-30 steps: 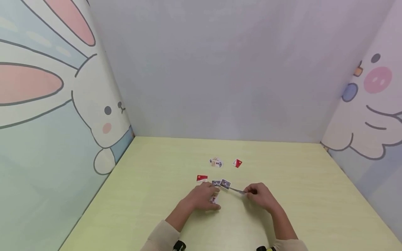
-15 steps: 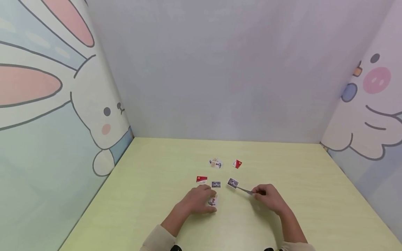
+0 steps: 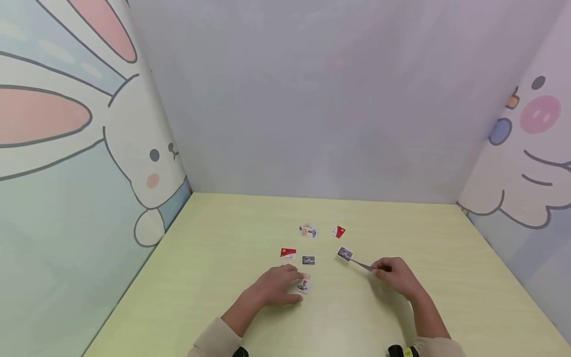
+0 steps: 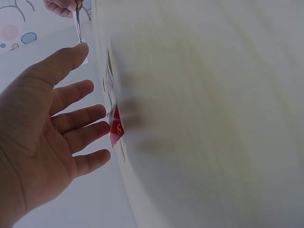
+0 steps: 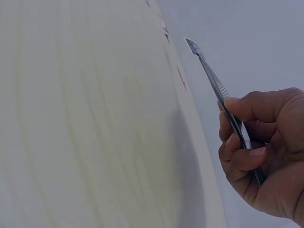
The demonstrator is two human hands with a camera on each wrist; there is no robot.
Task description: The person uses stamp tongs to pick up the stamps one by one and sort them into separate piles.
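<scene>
Right hand (image 3: 398, 277) pinches tweezers (image 3: 362, 266); picture card (image 3: 345, 253) clamped, right of flat grey card (image 3: 308, 260). Left hand (image 3: 274, 286): fingers spread. Advise steady squeeze.

The slim silver-grey tweezers (image 5: 220, 90) in the right hand (image 5: 266, 152) look metal, smooth and dully shiny, with fine ridges just ahead of the grip. At their tip, the small white-bordered, dark-pictured rectangular card (image 3: 345, 254) looks like thin, smooth printed paper, as do the red-and-white rectangular card (image 3: 288, 253) ahead of the left hand (image 3: 277, 286) and the pale illustrated card (image 3: 304, 283) beside it. Around both hands, the pale yellow flat tabletop (image 3: 214, 238) looks smooth, faintly wood-grained, softly sheened between them. Beyond them, the plain grey backdrop (image 3: 303, 99) looks matt; behind the left one, the beige sleeve (image 3: 218, 341) is matt cloth
</scene>
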